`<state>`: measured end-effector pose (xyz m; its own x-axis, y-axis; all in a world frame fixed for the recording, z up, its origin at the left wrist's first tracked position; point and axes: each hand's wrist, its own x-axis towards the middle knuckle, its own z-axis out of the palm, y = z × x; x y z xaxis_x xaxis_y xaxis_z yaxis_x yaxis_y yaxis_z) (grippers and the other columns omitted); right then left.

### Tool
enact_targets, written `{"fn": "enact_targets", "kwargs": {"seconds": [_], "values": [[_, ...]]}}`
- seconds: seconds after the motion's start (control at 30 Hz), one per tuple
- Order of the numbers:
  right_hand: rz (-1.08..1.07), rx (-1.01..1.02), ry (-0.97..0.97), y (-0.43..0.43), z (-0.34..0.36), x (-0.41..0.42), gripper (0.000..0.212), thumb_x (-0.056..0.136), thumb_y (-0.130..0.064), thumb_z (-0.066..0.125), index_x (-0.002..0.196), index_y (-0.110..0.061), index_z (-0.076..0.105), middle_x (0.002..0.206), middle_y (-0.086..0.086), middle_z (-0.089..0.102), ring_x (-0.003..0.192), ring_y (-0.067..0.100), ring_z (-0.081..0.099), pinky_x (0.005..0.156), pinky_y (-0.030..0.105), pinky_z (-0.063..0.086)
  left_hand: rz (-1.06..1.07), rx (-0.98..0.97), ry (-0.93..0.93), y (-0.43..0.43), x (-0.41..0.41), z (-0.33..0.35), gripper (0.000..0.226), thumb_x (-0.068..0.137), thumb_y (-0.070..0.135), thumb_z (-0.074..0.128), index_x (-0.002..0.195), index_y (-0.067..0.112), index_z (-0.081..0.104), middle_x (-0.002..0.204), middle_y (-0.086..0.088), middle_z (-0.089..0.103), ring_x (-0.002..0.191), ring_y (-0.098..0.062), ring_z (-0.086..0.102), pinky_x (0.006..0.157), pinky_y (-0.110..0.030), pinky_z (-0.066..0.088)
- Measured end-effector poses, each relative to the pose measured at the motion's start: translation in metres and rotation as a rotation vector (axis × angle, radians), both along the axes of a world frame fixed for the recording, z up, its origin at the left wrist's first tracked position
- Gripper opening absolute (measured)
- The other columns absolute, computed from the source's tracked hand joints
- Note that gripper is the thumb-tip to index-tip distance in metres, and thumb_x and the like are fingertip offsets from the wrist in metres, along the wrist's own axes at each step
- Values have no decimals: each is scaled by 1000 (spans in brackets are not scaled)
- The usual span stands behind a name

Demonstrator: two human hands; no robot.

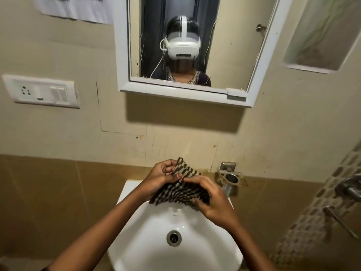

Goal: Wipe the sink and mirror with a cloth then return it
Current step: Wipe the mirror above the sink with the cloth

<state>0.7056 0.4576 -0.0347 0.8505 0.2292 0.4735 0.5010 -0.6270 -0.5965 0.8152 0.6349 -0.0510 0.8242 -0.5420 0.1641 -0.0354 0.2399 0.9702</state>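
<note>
A dark-and-white striped cloth [181, 189] is stretched between both hands above the back rim of a white sink [156, 231]. My left hand [158, 178] grips the cloth's upper left part, with its thumb on top. My right hand [213, 202] holds the cloth's right edge, fingers curled under it. The sink's metal drain [173, 238] shows below the cloth. On the beige wall above hangs a mirror [230, 47] in a white frame [181, 92], showing a person who wears a white headset. The tap is hidden behind the cloth and hands.
A white socket and switch plate [42, 91] sits on the wall at left. A metal wall holder [230, 176] is right of the sink. Shower fittings [349, 189] and a rail [340, 222] are at far right, a frosted window [322, 34] above, a paper sheet [74, 7] top left.
</note>
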Motion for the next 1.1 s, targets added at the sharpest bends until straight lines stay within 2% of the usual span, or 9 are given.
{"fn": "enact_targets", "kwargs": {"seconds": [0.17,0.23,0.3,0.4,0.53,0.63,0.83,0.97,1.1], "values": [[-104,-27,94,-26,29,9,72,75,-7,75,131,-41,44,131,-16,44,113,-10,43,87,2,36,-63,-112,35,10,3,29,41,60,30,86,88,6,69,82,-10,72,76,-20,68,70,-27,57],[-100,-169,173,-30,31,17,48,75,-11,75,117,-30,62,106,-7,63,87,2,57,73,15,48,-81,-56,-19,13,-1,42,34,61,32,84,81,10,70,77,-7,71,72,-18,67,66,-26,56],[-126,-242,114,-29,28,22,15,76,-18,74,92,-20,71,96,-2,70,84,11,62,73,31,51,-92,33,-85,13,-6,53,18,72,25,77,79,10,69,75,-5,70,70,-17,65,66,-24,55],[-57,1,134,-30,25,26,12,83,-27,67,89,-16,65,101,-4,69,97,9,62,85,29,48,-55,44,-85,19,-9,65,6,82,12,64,82,7,67,74,-5,70,69,-15,65,66,-21,54],[120,302,153,-24,45,17,41,86,-55,52,94,-14,54,78,0,54,75,16,51,71,34,41,-28,-67,-30,29,-8,76,8,82,10,59,79,7,65,71,-2,67,65,-10,63,62,-17,52],[130,124,-41,-15,81,4,26,92,-43,47,94,-19,57,79,3,61,73,16,58,67,36,46,-71,-198,3,31,-6,80,15,77,15,68,87,4,64,79,-7,67,71,-14,64,67,-20,55],[182,-143,-316,11,153,9,11,94,-12,53,97,-17,61,86,-27,58,80,-7,57,72,8,41,-317,-437,47,5,-4,102,35,64,5,79,95,2,62,84,-12,69,76,-18,68,73,-27,58],[36,-189,-175,-8,149,27,13,97,-16,48,106,-24,53,73,-12,61,65,-1,54,60,12,38,-124,-124,-165,-7,-3,129,14,83,0,56,92,8,62,79,-2,66,74,-13,60,68,-21,49],[-144,-175,95,-40,113,26,23,95,-13,51,106,-32,44,70,-5,59,59,2,51,63,28,47,14,132,-271,4,5,137,20,93,4,50,79,12,62,68,-2,55,65,-11,48,60,-17,41]]}}
